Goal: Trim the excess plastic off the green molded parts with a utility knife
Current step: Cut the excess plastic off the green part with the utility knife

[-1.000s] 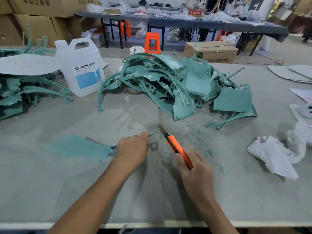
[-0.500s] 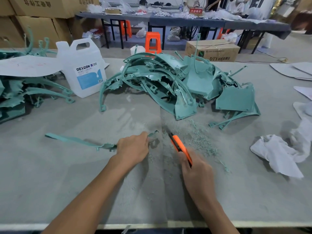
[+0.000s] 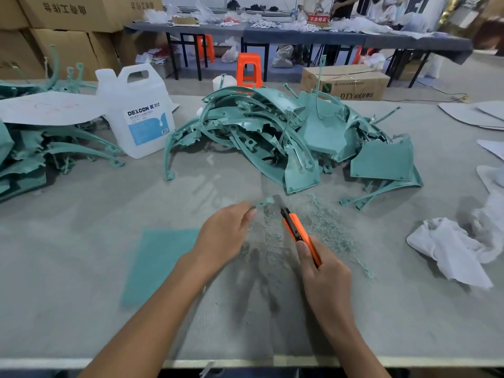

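Green molded part [image 3: 161, 263] lies in front of the parts pile [image 3: 286, 140], left hand [image 3: 226, 236] pinching its narrow end to steady it, so the utility knife [image 3: 296, 229], gripped in the right hand [image 3: 326, 279], can likely shave the tip

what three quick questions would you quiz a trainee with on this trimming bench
1. True or false: the right hand grips the orange utility knife.
2. Where does the DEXCON jug stand relative to the pile of green molded parts in the middle of the table? A) to its left B) to its right C) on top of it
3. Which hand holds the green part being trimmed?

Key: 1 true. 2 A. 3 the left hand.
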Available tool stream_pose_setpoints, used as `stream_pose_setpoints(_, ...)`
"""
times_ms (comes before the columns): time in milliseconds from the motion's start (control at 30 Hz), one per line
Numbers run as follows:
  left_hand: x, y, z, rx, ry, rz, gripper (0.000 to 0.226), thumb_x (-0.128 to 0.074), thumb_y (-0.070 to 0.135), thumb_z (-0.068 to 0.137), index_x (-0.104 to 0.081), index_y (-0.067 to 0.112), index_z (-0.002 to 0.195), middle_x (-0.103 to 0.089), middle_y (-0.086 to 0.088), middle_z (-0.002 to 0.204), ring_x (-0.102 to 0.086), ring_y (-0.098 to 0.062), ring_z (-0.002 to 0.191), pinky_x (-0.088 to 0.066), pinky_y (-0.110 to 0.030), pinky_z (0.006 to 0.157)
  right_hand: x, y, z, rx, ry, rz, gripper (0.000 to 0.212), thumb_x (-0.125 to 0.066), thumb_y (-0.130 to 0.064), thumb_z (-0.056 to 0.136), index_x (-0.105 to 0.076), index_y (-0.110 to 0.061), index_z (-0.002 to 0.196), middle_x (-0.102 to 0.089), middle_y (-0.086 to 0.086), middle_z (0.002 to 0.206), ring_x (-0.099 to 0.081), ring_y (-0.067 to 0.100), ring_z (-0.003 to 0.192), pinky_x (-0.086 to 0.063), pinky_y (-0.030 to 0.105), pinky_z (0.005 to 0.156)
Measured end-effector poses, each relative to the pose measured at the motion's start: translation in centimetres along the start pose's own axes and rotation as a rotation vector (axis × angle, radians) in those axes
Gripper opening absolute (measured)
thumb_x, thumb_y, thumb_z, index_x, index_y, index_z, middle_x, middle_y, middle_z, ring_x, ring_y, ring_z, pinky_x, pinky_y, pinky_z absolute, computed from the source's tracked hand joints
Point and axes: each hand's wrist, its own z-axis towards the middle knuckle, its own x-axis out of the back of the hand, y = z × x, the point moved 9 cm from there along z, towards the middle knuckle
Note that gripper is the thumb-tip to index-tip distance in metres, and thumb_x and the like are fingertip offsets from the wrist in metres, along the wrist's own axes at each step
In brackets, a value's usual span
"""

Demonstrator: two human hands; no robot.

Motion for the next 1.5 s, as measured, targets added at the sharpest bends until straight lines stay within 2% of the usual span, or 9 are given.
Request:
stream_pose_setpoints(100, 0.9, 2.0, 0.4, -0.071, 0.021, 0.080, 0.033, -0.045, 0.039, 0.104, -0.060, 0.023, 0.128, -0.064, 0.006, 0.104, -0.059, -0.017, 0.097, -0.048, -0.039, 0.090, 0.4, 0.3, -0.1, -0.027, 0.025, 0.047, 0.030, -0.055, -0.043, 0.098, -0.070, -0.030, 0.120, -0.068, -0.012, 0.084, -0.058, 0.004, 0.072, -0.037, 0.007, 0.063)
stream_pose_setpoints(233, 0.7, -2.1, -0.1, 0.164, -0.308, 0.001, 0.083, -0.058, 0.047, 0.096, -0.009, 0.026, 0.159, -0.027, -0.001, 0.161, -0.026, -0.022, 0.148, -0.024, -0.046, 0.120, 0.9, 0.7, -0.3, -0.067, 0.062, 0.102, 0.031, -0.055, -0.044, 0.097, -0.070, -0.028, 0.119, -0.068, -0.010, 0.081, -0.060, 0.003, 0.074, -0.040, 0.012, 0.063)
stream_pose_setpoints(533, 3.4, -13.4, -9.4, 0.473, -0.676, 0.176, 0.140, -0.075, 0.074, 0.061, 0.019, 0.031, 0.155, 0.006, 0.002, 0.167, -0.001, -0.020, 0.153, -0.014, -0.045, 0.123, 1.0, 1.0, -0.3, -0.071, 0.108, 0.154, 0.033, -0.052, -0.046, 0.098, -0.069, -0.031, 0.121, -0.062, -0.012, 0.070, -0.056, 0.000, 0.066, -0.040, 0.022, 0.058)
stream_pose_setpoints(700, 4.0, -12.6, -9.2, 0.464, -0.427, 0.012, 0.140, -0.088, 0.056, 0.053, 0.010, 0.046, 0.153, -0.015, -0.003, 0.155, -0.020, -0.027, 0.144, -0.028, -0.039, 0.115, 1.2, 1.5, -0.5, -0.092, 0.137, 0.204, 0.025, -0.054, -0.047, 0.098, -0.068, -0.039, 0.117, -0.060, -0.013, 0.067, -0.056, 0.007, 0.061, -0.041, 0.019, 0.055)
stream_pose_setpoints(833, 7.3, -12.3, -7.8, 0.517, 0.062, -0.495, 0.121, -0.093, 0.015, 0.066, -0.014, 0.046, 0.153, -0.058, -0.004, 0.125, -0.066, -0.022, 0.102, -0.053, -0.029, 0.079, 2.1, 3.0, -0.7, -0.202, 0.237, 0.286, 0.022, -0.050, -0.051, 0.099, -0.062, -0.038, 0.113, -0.065, -0.012, 0.077, -0.060, 0.009, 0.066, -0.052, 0.036, 0.064)
stream_pose_setpoints(1033, 10.9, -7.1, -7.7, 0.207, 0.386, -0.475, 0.025, -0.071, 0.030, 0.087, -0.073, 0.042, 0.108, -0.074, 0.013, 0.089, -0.068, 0.001, 0.082, -0.050, -0.013, 0.071, 2.9, 1.9, -1.4, -0.191, 0.266, 0.378, 0.007, -0.047, -0.048, 0.101, -0.051, -0.049, 0.107, -0.068, -0.013, 0.088, -0.063, 0.010, 0.062, -0.053, 0.037, 0.057)
stream_pose_setpoints(1200, 7.1, -3.7, -10.0, 0.028, 0.263, -0.062, 0.040, -0.057, 0.042, 0.093, -0.067, 0.026, 0.129, -0.056, 0.007, 0.099, -0.058, -0.013, 0.091, -0.044, -0.022, 0.084, 1.2, -0.5, -3.2, -0.069, -0.014, 0.279, 0.019, -0.049, -0.058, 0.090, -0.055, -0.048, 0.105, -0.071, -0.013, 0.079, -0.063, 0.011, 0.058, -0.052, 0.039, 0.059)
stream_pose_setpoints(1367, 3.3, -6.3, -12.3, 0.160, 0.076, -0.093, 0.067, -0.074, 0.036, 0.084, -0.049, 0.030, 0.146, -0.047, 0.015, 0.148, -0.045, -0.002, 0.135, -0.025, -0.009, 0.111, 0.7, -4.0, -5.2, 0.070, -0.253, 0.227, 0.027, -0.056, -0.059, 0.081, -0.065, -0.054, 0.106, -0.070, -0.018, 0.071, -0.065, -0.003, 0.061, -0.044, 0.009, 0.056)
stream_pose_setpoints(1500, 3.5, -6.8, -12.4, 0.233, 0.067, -0.138, 0.072, -0.066, 0.043, 0.082, -0.044, 0.032, 0.149, -0.041, 0.023, 0.147, -0.042, 0.004, 0.134, -0.027, -0.007, 0.109, 0.6, -6.0, -6.8, 0.173, -0.387, 0.150, 0.035, -0.053, -0.070, 0.074, -0.055, -0.071, 0.109, -0.068, -0.024, 0.071, -0.065, -0.008, 0.066, -0.046, 0.007, 0.061)
